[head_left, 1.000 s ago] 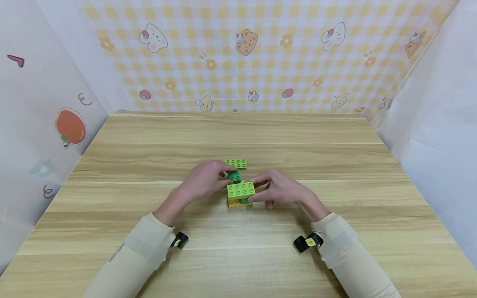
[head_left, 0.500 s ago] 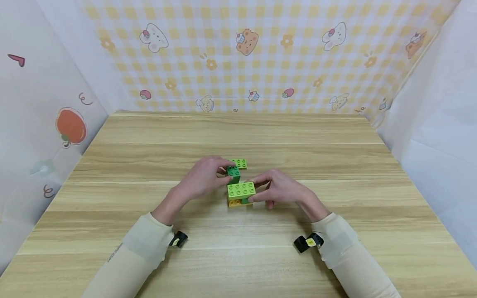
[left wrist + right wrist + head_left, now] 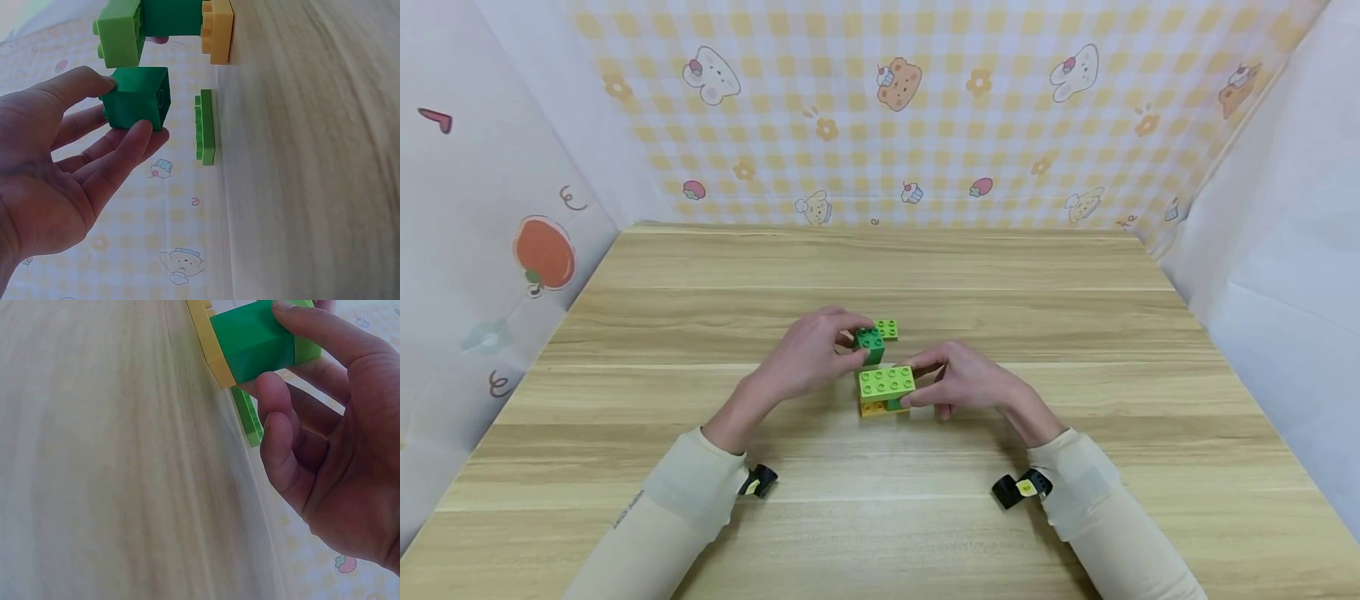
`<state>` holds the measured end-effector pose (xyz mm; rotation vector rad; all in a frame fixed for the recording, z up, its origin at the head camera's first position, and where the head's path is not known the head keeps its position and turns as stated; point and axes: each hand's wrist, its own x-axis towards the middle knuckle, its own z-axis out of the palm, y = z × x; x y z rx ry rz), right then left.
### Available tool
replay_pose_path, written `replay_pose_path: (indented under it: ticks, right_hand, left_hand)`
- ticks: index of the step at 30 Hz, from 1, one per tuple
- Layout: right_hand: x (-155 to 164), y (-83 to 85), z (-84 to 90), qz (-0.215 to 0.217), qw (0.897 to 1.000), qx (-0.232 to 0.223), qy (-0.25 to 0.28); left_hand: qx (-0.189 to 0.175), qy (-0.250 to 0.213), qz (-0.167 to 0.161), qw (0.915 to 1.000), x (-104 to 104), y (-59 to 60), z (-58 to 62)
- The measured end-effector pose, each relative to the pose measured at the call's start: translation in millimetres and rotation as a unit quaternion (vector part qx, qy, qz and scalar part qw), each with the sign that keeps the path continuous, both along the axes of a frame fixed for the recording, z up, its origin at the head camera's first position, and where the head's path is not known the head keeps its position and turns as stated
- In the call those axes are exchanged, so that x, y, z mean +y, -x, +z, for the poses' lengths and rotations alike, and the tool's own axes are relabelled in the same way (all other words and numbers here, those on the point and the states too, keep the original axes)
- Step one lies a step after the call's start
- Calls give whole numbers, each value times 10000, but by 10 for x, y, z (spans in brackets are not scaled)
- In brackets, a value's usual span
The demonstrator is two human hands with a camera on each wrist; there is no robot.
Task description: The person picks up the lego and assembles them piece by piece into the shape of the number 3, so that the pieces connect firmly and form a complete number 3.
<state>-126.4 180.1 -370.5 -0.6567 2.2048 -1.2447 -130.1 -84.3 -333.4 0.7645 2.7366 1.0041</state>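
Observation:
A dark green toy building brick (image 3: 131,97) with four-stud top is pinched between the thumb and fingers of my left hand (image 3: 808,354). In the left wrist view it hangs above the tabletop, its hollow underside facing the table. Just nearer to me stands a small stack: a yellow-orange plate (image 3: 872,409) below, a green brick (image 3: 256,337) on its right part, and a lime green brick (image 3: 886,383) bridging on top. My right hand (image 3: 973,385) grips the right end of this stack. Below the lime brick's left part is a gap above the plate.
A loose lime green plate (image 3: 889,329) lies on the wooden table (image 3: 880,525) behind the bricks, partly covered by my left hand and the dark green brick. A checked cloth backdrop (image 3: 925,150) rises at the table's far edge.
My left hand has lifted the dark green brick and moved slightly away from me, covering more of the loose lime plate. My right hand and the stack have stayed put.

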Motion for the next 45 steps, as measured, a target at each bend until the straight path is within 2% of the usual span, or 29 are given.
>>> replay_pose_path:
  ticks: [16, 27, 45]
  right_hand:
    - [11, 8, -13, 79, 9999, 57, 47]
    - [6, -3, -17, 26, 10000, 20, 26]
    - [2, 0, -7, 89, 9999, 73, 6]
  left_hand:
    - [308, -420, -38, 9986, 17, -73, 95]
    - [536, -770, -220, 9953, 35, -142, 147]
    - [463, -901, -475, 9937, 42, -171, 154]
